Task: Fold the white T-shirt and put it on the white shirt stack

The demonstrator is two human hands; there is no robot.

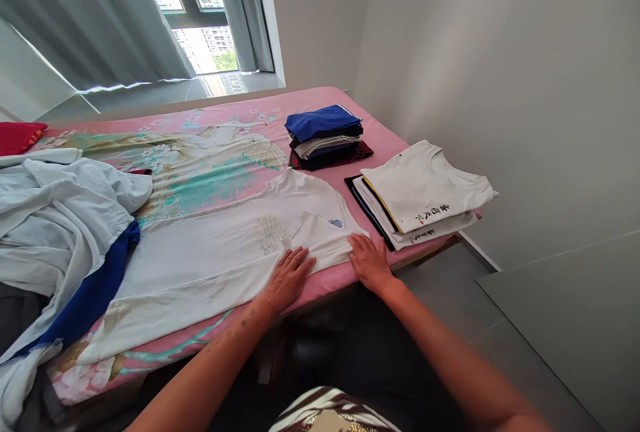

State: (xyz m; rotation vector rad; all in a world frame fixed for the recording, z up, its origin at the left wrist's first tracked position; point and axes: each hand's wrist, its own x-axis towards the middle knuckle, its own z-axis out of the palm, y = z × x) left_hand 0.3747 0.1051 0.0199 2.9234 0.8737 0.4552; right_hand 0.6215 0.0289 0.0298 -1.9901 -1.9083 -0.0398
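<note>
A white T-shirt (220, 245) lies spread flat on the pink bed (320, 102), with a sleeve folded in over its right part. My left hand (287, 277) rests palm down on the shirt's near edge, fingers apart. My right hand (369, 260) presses flat on the folded sleeve's corner by the bed's edge. Neither hand grips anything.
A stack of folded white shirts (425, 195) sits at the bed's right corner. Behind it is a pile of folded dark and blue clothes (325, 135). A heap of loose pale and blue garments (60, 225) lies at the left. Wall at right, window at back.
</note>
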